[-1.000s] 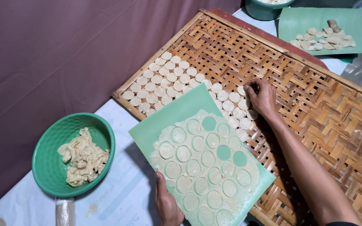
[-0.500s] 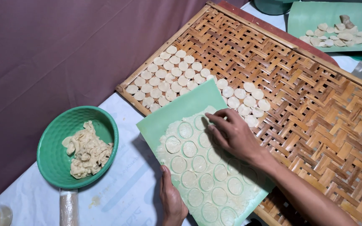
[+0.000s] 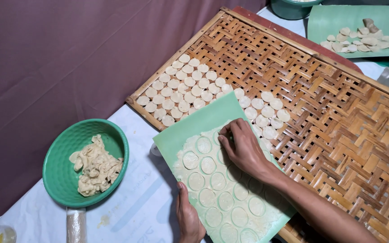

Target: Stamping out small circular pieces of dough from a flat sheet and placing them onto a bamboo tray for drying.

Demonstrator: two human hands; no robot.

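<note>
Pinching at a dough round, the right hand [image 3: 244, 148] sits fingers narrowed on the green mat [image 3: 183, 135], which lies tilted over the near edge of the bamboo tray [image 3: 338, 117]; the left hand [image 3: 189, 216] grips the mat's near edge. Roughly fifteen cut rounds [image 3: 208, 165] show on the mat and about forty discs [image 3: 190, 87] fill the tray's left corner, most of the weave open. One green bowl [image 3: 64, 180] of scraps [image 3: 94, 164] stands left, apart; a second mat [image 3: 338, 22] lies far right.

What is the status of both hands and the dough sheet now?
Right hand fingertips on dough sheet, grip closure unclear. Left hand holds green mat edge. Nothing in the way.
</note>
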